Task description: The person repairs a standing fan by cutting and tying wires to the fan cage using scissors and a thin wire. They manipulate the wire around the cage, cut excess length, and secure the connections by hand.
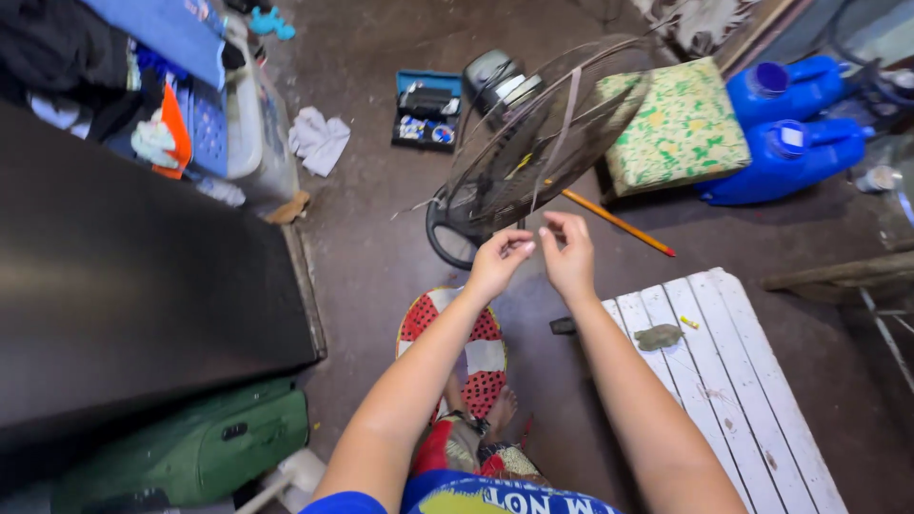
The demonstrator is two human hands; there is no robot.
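Dark concrete floor [381, 238], pretty cluttered all round, seen from the one head view looking straight down: both bare hands are up in the middle of the frame, just at the lower rim of a wire fan guard [543, 133] that sits tilted on the floor at about 12 o'clock from them. Left hand [497, 262] has thumb and fingertips pressed together like it's pinching something tiny, but whatever it is comes out too small to tell; right hand [569, 255] is loosely curled with the fingers bunched near the thumb, not clearly holding anything. They're near each other but not touching, and neither is on the guard. That guard looks light but springy to me, thin wires that'd bend if squeezed, so I'd take it by the outer rim ring or the hub, not by single wires. Around it: a blue tool case [427, 109] at 11 o'clock, a white rag [319, 140] further at 10, a floral cushion [678, 124] at 1, two blue jugs [795, 128] at 2, an orange stick [619, 223] just at 3. White slatted bench [733, 400] at 5, a black slab [133, 286] at 9, a green bag [190, 447] at 7
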